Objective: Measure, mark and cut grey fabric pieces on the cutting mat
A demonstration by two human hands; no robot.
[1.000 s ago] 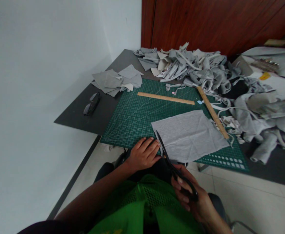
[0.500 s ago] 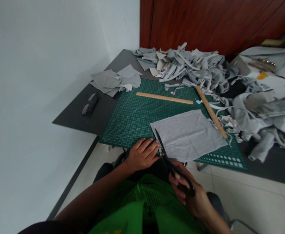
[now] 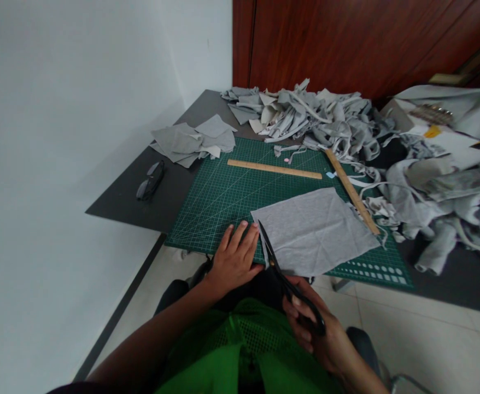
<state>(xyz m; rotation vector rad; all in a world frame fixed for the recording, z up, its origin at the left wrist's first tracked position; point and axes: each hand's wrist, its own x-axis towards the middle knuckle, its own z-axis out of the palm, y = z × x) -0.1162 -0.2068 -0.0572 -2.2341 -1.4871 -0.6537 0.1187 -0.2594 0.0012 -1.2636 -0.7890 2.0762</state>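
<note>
A grey piece of cloth (image 3: 317, 230) lies spread on the green cutting mat (image 3: 215, 202), near the front edge. My right hand (image 3: 311, 323) grips black-handled scissors (image 3: 273, 262). Their blades look nearly closed and lie along the cloth's left edge, pointing away from me. My left hand (image 3: 235, 257) rests on the mat just left of the blades, fingers stretched out and touching the cloth's left border. Whether a cut strip lies under those fingers is hidden.
One wooden ruler (image 3: 275, 169) lies behind the cloth, another ruler (image 3: 352, 191) slants at its right. Cut grey pieces (image 3: 191, 141) and glasses (image 3: 150, 180) are on the table's left. Heaped fabric scraps (image 3: 317, 115) fill the back, more scraps (image 3: 440, 202) the right, beside a white box (image 3: 449, 142).
My left hand's fingers have slid forward along the cloth's left edge and point farther away from me. The scissors stay at that edge. The whole view has shifted slightly.
</note>
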